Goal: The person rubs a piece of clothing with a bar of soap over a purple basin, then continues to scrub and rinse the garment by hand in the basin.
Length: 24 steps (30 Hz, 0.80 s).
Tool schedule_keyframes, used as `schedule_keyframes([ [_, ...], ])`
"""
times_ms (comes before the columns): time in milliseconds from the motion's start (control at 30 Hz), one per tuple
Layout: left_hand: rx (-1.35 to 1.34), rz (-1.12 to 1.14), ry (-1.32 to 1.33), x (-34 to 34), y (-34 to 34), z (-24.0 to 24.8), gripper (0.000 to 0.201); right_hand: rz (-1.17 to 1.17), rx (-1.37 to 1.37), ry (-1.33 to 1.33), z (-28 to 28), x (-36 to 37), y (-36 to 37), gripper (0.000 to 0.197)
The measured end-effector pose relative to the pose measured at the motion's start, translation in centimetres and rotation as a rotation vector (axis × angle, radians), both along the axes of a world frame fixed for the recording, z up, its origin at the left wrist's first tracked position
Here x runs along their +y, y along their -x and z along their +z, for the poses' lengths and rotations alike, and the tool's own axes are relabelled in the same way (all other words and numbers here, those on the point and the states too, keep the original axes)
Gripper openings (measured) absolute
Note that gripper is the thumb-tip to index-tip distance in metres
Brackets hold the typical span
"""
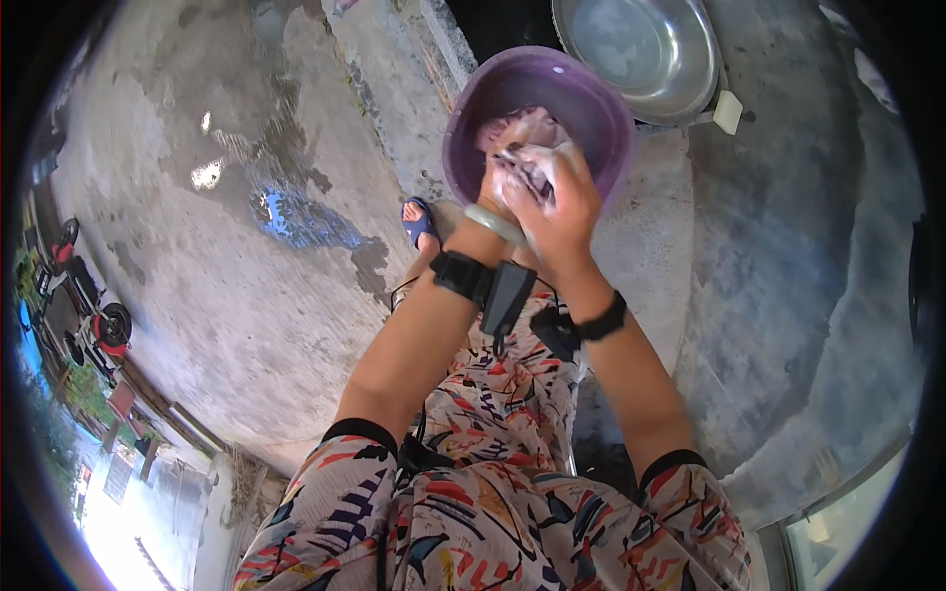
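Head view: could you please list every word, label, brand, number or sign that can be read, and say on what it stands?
None can be read.
Purple basin, metal basin: no writing visible.
Patterned clothing: no legible words.
Red-and-black motorbike: too small to tell.

A rough grey concrete floor point(246, 345), marked with dark, glossy wet patches point(305, 222), stretches left toward a red-and-black two-wheeler point(114, 325), leafy green plants point(81, 396) and glaring white daylight point(123, 527).

Sudsy bundle point(529, 171) part-hidden, perhaps cloth; metal basin point(698, 61) cropped
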<state>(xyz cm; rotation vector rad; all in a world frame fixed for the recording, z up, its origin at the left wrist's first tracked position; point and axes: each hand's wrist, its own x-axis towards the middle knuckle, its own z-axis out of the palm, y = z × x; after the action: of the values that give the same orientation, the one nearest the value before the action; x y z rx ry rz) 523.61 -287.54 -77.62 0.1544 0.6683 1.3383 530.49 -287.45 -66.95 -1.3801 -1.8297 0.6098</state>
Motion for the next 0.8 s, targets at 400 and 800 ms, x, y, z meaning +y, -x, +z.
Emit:
schedule_keyframes([
  [400,0.112,-0.02,0.47,-0.3,-0.4,1.2,0.027,-0.262,-0.013,0.496,-5.2,3.8,-2.1,0.026],
  [800,0.144,0.038,0.465,1.1,-1.5,2.5,0.024,-0.243,0.094,0.625,-6.6,3.4,-3.5,0.022],
])
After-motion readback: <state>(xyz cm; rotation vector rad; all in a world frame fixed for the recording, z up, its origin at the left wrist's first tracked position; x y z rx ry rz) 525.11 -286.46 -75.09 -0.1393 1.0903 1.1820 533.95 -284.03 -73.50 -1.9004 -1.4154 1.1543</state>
